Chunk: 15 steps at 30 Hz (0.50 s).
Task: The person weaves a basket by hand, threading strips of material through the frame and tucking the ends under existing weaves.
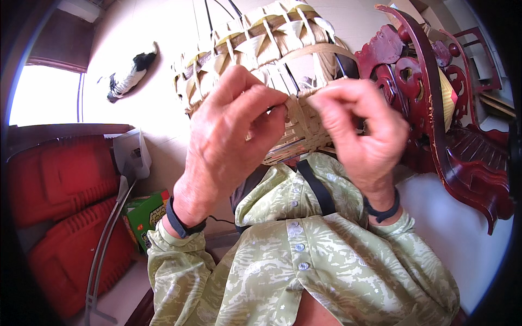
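Observation:
A half-woven basket (250, 46) of pale, flat strips lies in front of me, with pointed folds and dark rods along its far part. My left hand (234, 125) is closed, its thumb and forefinger pinching at the near woven edge. Across a small gap, my right hand (361, 125) is also closed in a pinch by the same edge; its fingers hide whatever is between them. A pale, bent strip (315, 51) arches over the opening just beyond both hands. Below them, a woven panel (296, 130) hangs toward my lap.
A carved dark-red wooden chair (435, 108) stands close on the right. At left are red ribbed cases (65, 179), a grey metal stand (106, 244) and a green box (144, 214). A black-and-white animal (130, 76) is on the pale floor, far left.

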{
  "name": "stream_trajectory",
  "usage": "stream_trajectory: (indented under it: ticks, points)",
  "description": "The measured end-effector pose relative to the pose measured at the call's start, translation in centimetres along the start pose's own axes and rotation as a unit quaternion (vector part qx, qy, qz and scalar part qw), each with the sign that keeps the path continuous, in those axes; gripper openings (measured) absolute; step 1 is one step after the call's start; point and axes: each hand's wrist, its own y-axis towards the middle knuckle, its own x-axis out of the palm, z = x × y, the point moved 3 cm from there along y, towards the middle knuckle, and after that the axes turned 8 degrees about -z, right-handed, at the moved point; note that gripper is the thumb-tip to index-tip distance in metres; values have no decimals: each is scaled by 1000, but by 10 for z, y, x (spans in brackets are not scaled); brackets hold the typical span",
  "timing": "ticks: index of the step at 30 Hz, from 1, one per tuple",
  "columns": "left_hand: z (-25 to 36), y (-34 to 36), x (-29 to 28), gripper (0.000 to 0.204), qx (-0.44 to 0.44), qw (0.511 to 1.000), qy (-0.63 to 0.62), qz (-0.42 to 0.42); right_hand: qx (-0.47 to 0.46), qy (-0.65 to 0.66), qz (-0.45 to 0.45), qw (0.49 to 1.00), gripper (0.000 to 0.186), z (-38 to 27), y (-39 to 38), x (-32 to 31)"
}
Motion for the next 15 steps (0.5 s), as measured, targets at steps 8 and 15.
stream_trajectory:
  ticks: [8, 15]
  points:
    - [2, -4, 8, 23, 22, 999, 26, 30, -193, -141, -202, 950, 15, 15, 71, -14]
    - [3, -4, 8, 25, 32, 998, 36, 51, -262, -137, -169, 940, 15, 17, 83, -17]
